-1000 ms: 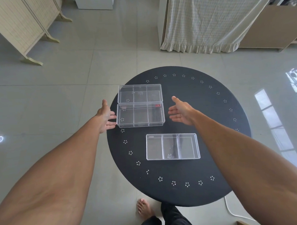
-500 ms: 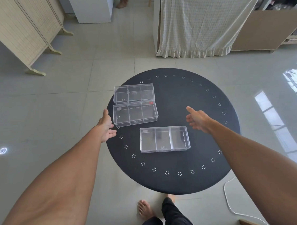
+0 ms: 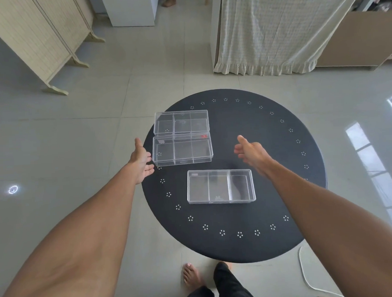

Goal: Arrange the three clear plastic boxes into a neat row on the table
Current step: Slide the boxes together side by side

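Note:
Three clear plastic boxes with inner dividers lie on a round black table (image 3: 269,149). The far box (image 3: 181,122) and the middle box (image 3: 182,149), which has a small red mark, sit edge to edge at the table's left side. The near box (image 3: 220,186) lies apart, offset to the right and closer to me. My left hand (image 3: 141,162) is open just left of the middle box, fingertips close to its left end. My right hand (image 3: 250,152) hovers open to the right of the middle box, above the near box's far right corner. Neither hand holds anything.
A folding screen (image 3: 35,40) stands at the far left, a curtained frame (image 3: 273,30) at the back right. A white cable (image 3: 308,276) lies on the tiled floor by the table's near right. My bare foot (image 3: 191,276) and dark trouser leg are below the table edge.
My right hand has swung back left toward the middle box after drifting right. The left hand stays by the box's left end. The middle box looks straighter against the far box.

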`<action>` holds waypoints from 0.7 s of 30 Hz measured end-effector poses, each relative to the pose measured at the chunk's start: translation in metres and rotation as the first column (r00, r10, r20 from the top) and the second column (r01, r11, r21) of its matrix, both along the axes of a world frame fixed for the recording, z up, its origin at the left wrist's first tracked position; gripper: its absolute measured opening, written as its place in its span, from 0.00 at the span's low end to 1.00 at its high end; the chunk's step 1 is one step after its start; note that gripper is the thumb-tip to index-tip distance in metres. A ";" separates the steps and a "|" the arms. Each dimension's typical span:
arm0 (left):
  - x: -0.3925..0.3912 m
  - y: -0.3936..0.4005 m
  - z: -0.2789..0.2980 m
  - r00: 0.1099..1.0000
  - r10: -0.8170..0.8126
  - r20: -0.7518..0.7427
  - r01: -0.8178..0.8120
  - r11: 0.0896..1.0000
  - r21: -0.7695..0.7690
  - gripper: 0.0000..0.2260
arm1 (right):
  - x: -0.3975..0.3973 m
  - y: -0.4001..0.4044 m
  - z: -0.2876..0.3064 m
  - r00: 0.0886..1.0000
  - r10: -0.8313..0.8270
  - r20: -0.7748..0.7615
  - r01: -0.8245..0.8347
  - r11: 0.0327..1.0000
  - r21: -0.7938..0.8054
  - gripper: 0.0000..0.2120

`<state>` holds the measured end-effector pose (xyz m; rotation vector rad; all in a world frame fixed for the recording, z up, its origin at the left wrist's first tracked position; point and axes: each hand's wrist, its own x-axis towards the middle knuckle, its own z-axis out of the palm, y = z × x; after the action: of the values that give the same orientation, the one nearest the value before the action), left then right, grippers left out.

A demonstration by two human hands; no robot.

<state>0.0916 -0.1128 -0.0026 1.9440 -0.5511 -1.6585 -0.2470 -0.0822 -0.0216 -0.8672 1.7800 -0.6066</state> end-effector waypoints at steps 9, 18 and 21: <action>0.001 -0.018 0.000 1.000 0.007 -0.028 -0.007 1.000 -0.006 0.41 | 0.055 -0.041 -0.001 0.955 -0.004 0.296 -0.038 0.990 0.135 0.41; 0.006 -0.026 -0.003 0.999 0.002 -0.038 -0.002 1.000 -0.001 0.42 | 0.063 -0.049 0.002 0.934 -0.006 0.358 -0.058 0.984 0.167 0.41; 0.007 -0.027 -0.003 0.999 -0.002 -0.046 0.002 1.000 -0.005 0.42 | 0.064 -0.050 0.001 0.932 -0.003 0.364 -0.062 0.984 0.166 0.41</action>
<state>0.0986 -0.1398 -0.0060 1.8980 -0.5389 -1.6970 -0.1835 -0.1321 -0.0206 -0.6136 1.4558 -0.5415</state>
